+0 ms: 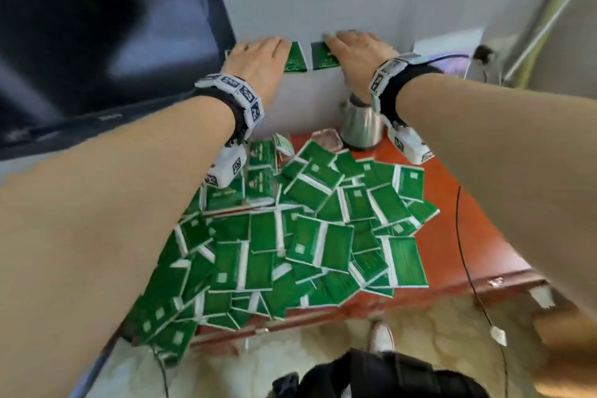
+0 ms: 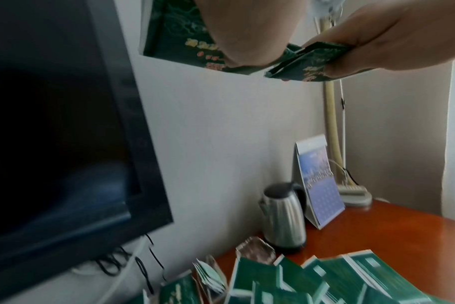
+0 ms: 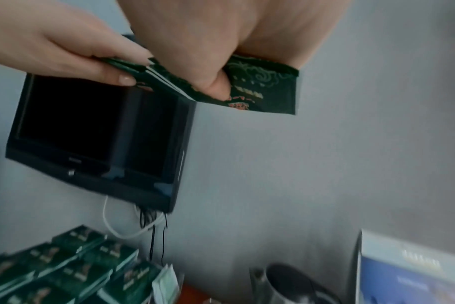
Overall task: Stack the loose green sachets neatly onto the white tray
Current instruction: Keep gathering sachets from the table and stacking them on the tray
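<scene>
Above the red desk [image 1: 452, 203], the left hand [image 1: 258, 58] and right hand [image 1: 355, 52] each pinch green sachets [image 1: 294, 59] (few); the loose heap [image 1: 290, 236] remains unstacked, and no white tray shows.

Perhaps sixty sachets [image 1: 310, 245], one kettle [image 1: 361, 126], one calendar [image 2: 320, 181]

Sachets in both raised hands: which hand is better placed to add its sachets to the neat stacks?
Probably left. Both grip sachets, but the left hand hangs above the neat stacks; the right hand is over the kettle.
</scene>
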The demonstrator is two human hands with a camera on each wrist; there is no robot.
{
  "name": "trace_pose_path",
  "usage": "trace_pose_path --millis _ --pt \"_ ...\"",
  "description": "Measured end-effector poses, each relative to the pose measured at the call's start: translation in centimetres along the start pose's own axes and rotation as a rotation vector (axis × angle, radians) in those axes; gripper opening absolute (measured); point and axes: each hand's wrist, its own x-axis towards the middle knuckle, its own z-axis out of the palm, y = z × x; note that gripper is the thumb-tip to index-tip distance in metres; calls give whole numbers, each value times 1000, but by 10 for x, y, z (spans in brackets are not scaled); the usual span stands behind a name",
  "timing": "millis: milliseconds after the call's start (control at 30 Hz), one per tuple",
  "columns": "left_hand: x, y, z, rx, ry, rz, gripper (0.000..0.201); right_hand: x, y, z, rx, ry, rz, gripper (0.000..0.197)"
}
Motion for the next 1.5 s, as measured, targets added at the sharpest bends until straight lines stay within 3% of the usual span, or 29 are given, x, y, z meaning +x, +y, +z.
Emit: trace_pose_path --millis 133,400,833,1167,1500 --pt "-59 -71 -50 27 132 4 68 0 -81 -53 -41 107 30 74" --pt "-160 -159 -71 91 124 -39 73 -2 -223 -99 -72 95 -18 73" --pt "-178 -223 -58 23 83 -202 70 46 -262 -91 -23 102 -112 73" --pt "-182 -241 49 -52 -131 -228 72 83 -287 6 57 -82 -172 70" --pt "-159 -260 223 -201 -399 -139 74 127 -324 160 97 -388 -145 77"
